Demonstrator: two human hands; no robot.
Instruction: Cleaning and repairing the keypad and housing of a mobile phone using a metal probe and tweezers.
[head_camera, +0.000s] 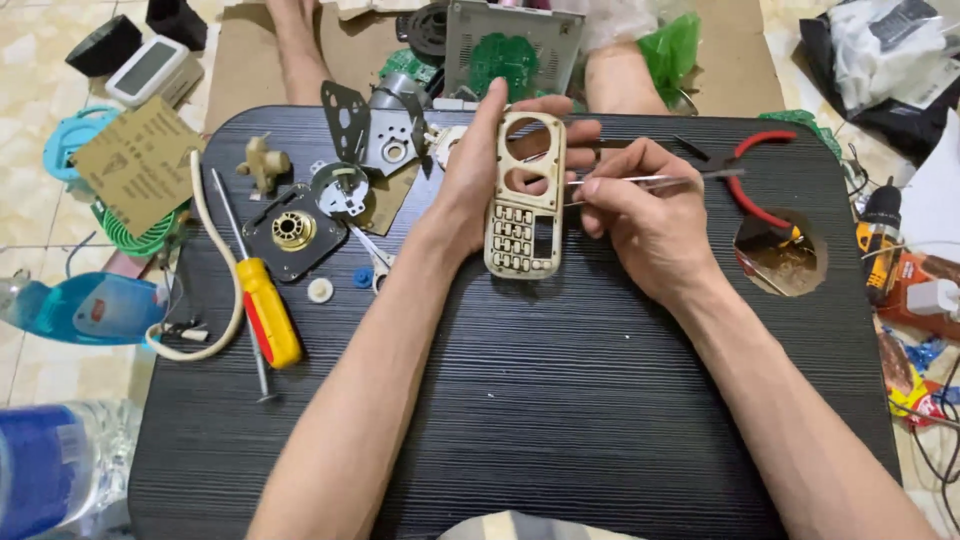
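A dark ribbed table (560, 400) stands low over a pale tiled floor (40, 210), strewn with metal parts and a yellow-handled screwdriver (268, 312). Above its middle, the left hand (470, 175) is wrapped around a cream plastic phone shell (525, 195) (keypad holes empty). The right hand (640, 215) pinches thin steel tweezers (650, 181); their tips are hard to make out against the shell.
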